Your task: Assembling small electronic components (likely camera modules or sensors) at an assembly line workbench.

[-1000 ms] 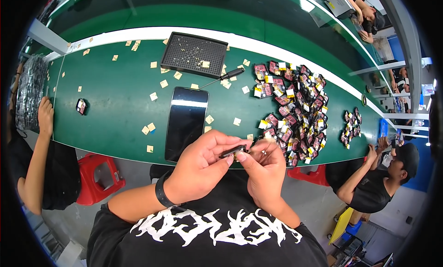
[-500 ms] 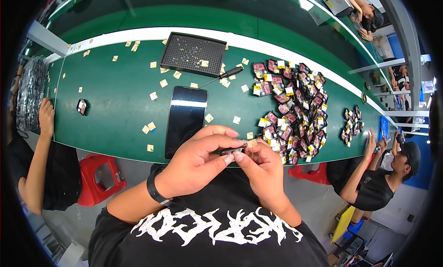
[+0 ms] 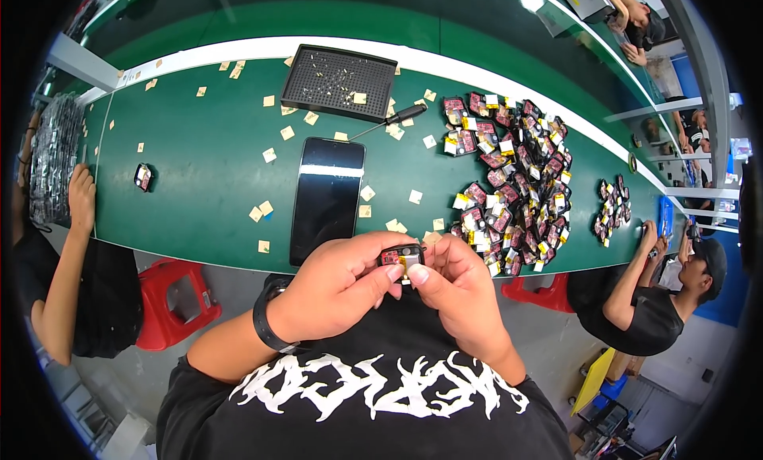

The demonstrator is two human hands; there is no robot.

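Above my lap, at the table's near edge, my left hand (image 3: pixel 338 281) grips a small black device housing (image 3: pixel 403 259) between thumb and fingers. Its open face is turned up, showing a red circuit board and a silver battery cell with a yellow strip. My right hand (image 3: pixel 461 289) holds the same housing from the right, its thumb pressed on the battery's lower edge. Beside the right fingers shows a beige square sticker (image 3: pixel 431 238); I cannot tell if they touch it. Just beyond my left hand lies a large black-screened phone or tablet (image 3: pixel 327 197).
A big heap of similar open housings (image 3: pixel 509 186) covers the table's right part, with a smaller cluster (image 3: pixel 612 209) farther right. A black tray (image 3: pixel 338 82), a screwdriver (image 3: pixel 405 114) and scattered beige stickers (image 3: pixel 269 155) lie around. One housing (image 3: pixel 144 177) sits left. Co-workers sit at both ends.
The housing has tipped from nearly edge-on to face up, so its board and battery show. My right thumb has come onto the battery. The whole view has shifted slightly.
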